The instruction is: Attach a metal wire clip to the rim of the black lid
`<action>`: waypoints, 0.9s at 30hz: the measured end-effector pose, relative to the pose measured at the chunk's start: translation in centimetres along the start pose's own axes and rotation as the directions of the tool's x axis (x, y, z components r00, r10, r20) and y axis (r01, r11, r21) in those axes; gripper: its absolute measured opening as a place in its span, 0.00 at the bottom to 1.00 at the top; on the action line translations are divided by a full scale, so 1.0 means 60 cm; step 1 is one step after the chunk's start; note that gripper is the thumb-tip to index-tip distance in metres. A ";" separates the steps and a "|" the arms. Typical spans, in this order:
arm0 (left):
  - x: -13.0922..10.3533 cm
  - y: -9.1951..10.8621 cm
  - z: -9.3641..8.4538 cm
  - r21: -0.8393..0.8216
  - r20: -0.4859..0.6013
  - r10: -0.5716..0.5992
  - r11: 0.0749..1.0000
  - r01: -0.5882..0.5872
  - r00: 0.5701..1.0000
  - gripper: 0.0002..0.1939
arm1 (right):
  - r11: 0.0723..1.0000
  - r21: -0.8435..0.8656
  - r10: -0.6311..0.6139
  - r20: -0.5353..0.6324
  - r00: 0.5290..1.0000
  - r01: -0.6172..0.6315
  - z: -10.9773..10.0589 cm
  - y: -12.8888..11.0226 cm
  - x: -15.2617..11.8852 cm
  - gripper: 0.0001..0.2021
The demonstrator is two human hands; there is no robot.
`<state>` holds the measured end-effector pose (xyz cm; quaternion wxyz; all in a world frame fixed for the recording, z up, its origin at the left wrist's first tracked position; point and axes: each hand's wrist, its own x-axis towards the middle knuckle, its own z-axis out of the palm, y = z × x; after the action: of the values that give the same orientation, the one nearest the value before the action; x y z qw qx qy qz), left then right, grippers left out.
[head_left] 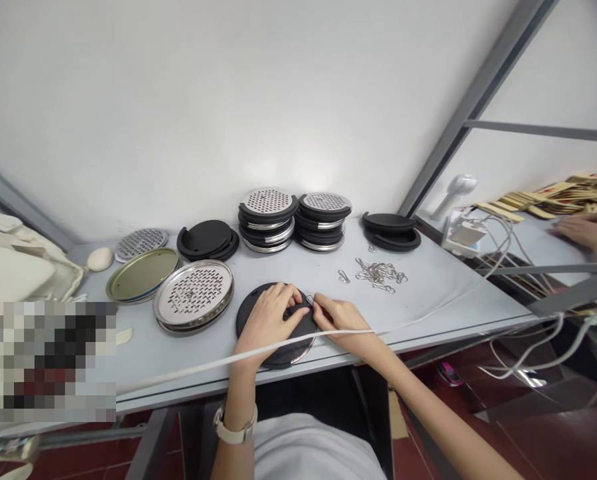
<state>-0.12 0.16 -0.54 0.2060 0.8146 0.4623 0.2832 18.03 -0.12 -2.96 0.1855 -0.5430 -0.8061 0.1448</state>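
So right at the near edge of the grey table point(428, 293) there's a black round lid point(258, 319) lying flat, with a bit of shiny metal rim peeking out at its lower right. The left hand point(268, 317) is spread flat on top of it, fingers curled over the far edge, pressing it down rather than gripping it. The right hand point(341, 317) sits just beside it on the right, fingertips pinched narrow around a small metal clip point(309, 299) right at the lid's edge, touching the left hand's fingertips. A white cable point(178, 371) runs across the front of the table, over both wrists, and there's a pale watch point(235, 427) on the left wrist.

Just left of the lid sits a perforated metal disc point(194, 292) on a small stack, and next to that a gold-toned tin lid point(141, 273). To the right, a bit further back, a loose pile of metal clips point(379, 272) lies on the table, well apart from the hands.

Further back by the white wall: another perforated disc point(141, 242), a pale oval thing point(100, 259) I can't identify, a flat black stack point(207, 240), two taller stacks of black-and-metal pieces point(294, 220) topped with perforated discs, and one more black pair point(391, 230).

Far right, on the next table, another person's hand point(581, 232) rests near a heap of yellowish flat pieces point(558, 197), with a white handheld fan point(455, 190) and a tangle of cables closer in.
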 end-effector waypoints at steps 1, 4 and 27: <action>0.000 0.000 0.000 0.000 0.000 0.000 1.000 0.000 1.000 0.03 | 1.000 0.000 -0.002 0.000 1.000 0.002 0.000 0.000 0.000 0.10; 0.000 0.000 0.000 -0.001 -0.001 0.001 1.000 -0.001 1.000 0.03 | 1.000 -0.003 -0.003 0.003 1.000 0.003 0.000 0.001 0.000 0.10; 0.000 0.000 0.000 0.012 -0.005 -0.006 1.000 0.006 1.000 0.03 | 1.000 -0.016 0.000 -0.001 1.000 0.000 0.001 0.001 0.001 0.10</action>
<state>-0.14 0.13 -0.52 0.2009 0.8137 0.4671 0.2818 18.05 -0.05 -3.01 0.1813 -0.5446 -0.8072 0.1380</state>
